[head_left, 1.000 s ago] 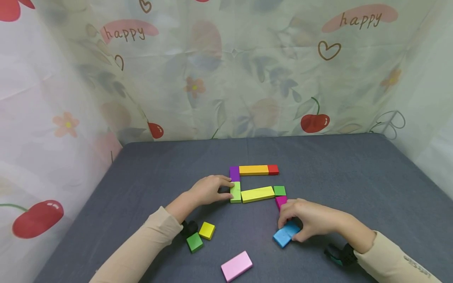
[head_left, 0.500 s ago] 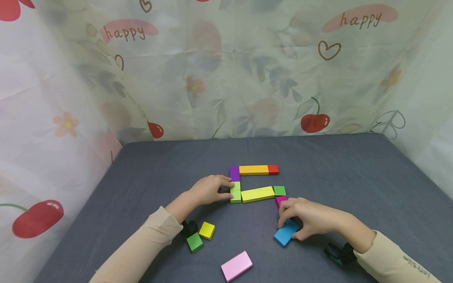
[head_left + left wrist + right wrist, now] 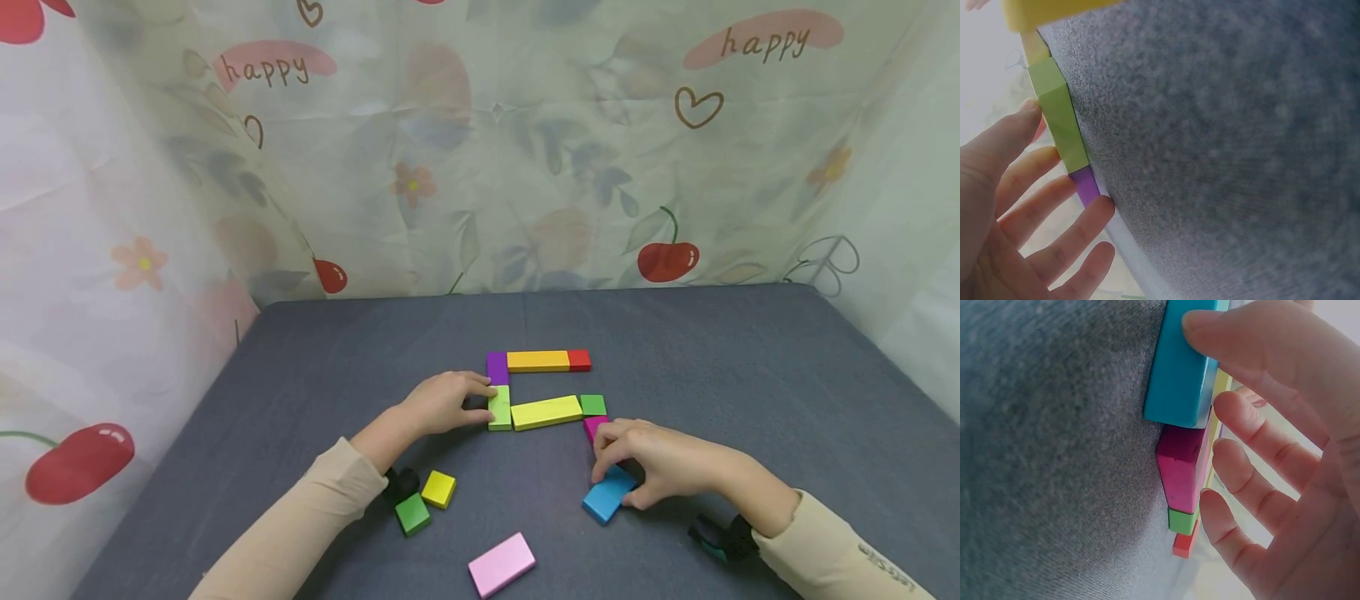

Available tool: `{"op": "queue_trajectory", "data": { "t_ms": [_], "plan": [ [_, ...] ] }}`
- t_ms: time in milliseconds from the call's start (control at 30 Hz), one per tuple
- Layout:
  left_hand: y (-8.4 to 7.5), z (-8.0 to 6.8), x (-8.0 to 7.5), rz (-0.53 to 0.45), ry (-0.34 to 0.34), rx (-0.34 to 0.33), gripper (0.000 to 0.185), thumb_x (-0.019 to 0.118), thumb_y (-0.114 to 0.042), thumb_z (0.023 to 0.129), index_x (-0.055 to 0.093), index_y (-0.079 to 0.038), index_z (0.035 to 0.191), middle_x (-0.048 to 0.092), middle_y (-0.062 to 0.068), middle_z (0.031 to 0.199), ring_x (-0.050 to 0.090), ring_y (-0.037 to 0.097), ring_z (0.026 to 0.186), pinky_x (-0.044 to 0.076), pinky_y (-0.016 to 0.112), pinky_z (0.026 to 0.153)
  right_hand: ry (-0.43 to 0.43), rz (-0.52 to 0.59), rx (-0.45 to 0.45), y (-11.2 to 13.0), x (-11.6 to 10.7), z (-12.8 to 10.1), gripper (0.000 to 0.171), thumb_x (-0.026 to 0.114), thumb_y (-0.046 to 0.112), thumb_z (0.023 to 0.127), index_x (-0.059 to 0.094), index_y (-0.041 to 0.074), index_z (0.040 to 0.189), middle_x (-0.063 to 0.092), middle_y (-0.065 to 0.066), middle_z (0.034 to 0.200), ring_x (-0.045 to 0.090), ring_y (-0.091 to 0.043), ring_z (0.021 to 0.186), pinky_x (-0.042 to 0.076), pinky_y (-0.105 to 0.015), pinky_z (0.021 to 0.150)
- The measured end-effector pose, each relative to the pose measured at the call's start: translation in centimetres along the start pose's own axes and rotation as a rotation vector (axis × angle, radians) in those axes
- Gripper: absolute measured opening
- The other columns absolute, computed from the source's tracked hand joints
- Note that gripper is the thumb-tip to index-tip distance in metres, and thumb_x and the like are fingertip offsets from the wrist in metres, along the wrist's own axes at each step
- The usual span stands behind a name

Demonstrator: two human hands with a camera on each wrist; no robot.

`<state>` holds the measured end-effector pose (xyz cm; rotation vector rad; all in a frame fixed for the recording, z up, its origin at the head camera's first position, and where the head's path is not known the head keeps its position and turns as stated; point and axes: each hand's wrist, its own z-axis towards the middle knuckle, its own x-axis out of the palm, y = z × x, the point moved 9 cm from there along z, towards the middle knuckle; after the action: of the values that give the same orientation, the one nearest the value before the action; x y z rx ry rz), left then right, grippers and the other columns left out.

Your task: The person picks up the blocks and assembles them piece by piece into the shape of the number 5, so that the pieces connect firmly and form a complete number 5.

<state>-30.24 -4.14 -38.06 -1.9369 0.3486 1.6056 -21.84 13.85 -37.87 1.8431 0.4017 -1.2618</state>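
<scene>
My right hand (image 3: 648, 458) holds a blue block (image 3: 609, 495) between thumb and fingers, low over the cloth. The thumb lies on the block's side in the right wrist view. Just beyond it is a magenta block (image 3: 1179, 469), partly covered by the hand in the head view. My left hand (image 3: 447, 403) rests its thumb and fingertips on a lime green block (image 3: 1060, 115), its other fingers loosely spread. That block meets a purple block (image 3: 497, 368) end to end. From its right side a long yellow block (image 3: 546, 412) runs to a small green block (image 3: 592, 405).
At the back of the row, an orange block (image 3: 537, 362) ends in a red block (image 3: 579, 360). Closer in lie a pink block (image 3: 502, 565), a yellow cube (image 3: 438, 489) and a green cube (image 3: 412, 514). A patterned curtain (image 3: 495, 167) hangs behind the dark table (image 3: 360, 333).
Tilted a second ago, the blue block now lies flatter and has shifted slightly right with my right hand. My left hand and the other blocks stay where they were.
</scene>
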Motion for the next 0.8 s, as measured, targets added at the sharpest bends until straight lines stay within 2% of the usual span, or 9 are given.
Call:
{"op": "queue_trajectory", "data": {
  "t_ms": [333, 600, 800],
  "plan": [
    [-0.03, -0.03, -0.03, 0.003, -0.006, 0.005, 0.043, 0.065, -0.037, 0.087, 0.062, -0.016, 0.124, 0.058, 0.003, 0.132, 0.051, 0.023, 0.126, 0.042, 0.044, 0.104, -0.012, 0.013, -0.027, 0.21, -0.2, -0.21, 0.029, 0.075, 0.016, 0.074, 0.07, 0.032, 0.097, 0.051, 0.012, 0.091, 0.044, -0.002, 0.088, 0.041, -0.021, 0.076],
    [-0.25, -0.13, -0.17, 0.023, -0.008, 0.013, 0.044, 0.065, -0.037, 0.086, 0.062, -0.015, 0.124, 0.058, 0.004, 0.132, 0.051, 0.024, 0.127, 0.041, 0.044, 0.106, 0.003, 0.029, -0.015, 0.12, -0.26, -0.31, 0.028, 0.076, 0.02, 0.074, 0.069, 0.03, 0.099, 0.052, 0.012, 0.093, 0.046, -0.004, 0.09, 0.044, -0.023, 0.078],
    [-0.25, -0.12, -0.14, 0.032, -0.002, 0.012, 0.044, 0.064, -0.038, 0.087, 0.062, -0.015, 0.124, 0.057, 0.005, 0.133, 0.051, 0.024, 0.126, 0.041, 0.043, 0.105, 0.017, 0.065, 0.028, -0.51, -0.23, -0.25, 0.026, 0.077, 0.026, 0.075, 0.069, 0.031, 0.1, 0.053, 0.012, 0.093, 0.048, -0.004, 0.091, 0.045, -0.023, 0.079]
  ]
}}
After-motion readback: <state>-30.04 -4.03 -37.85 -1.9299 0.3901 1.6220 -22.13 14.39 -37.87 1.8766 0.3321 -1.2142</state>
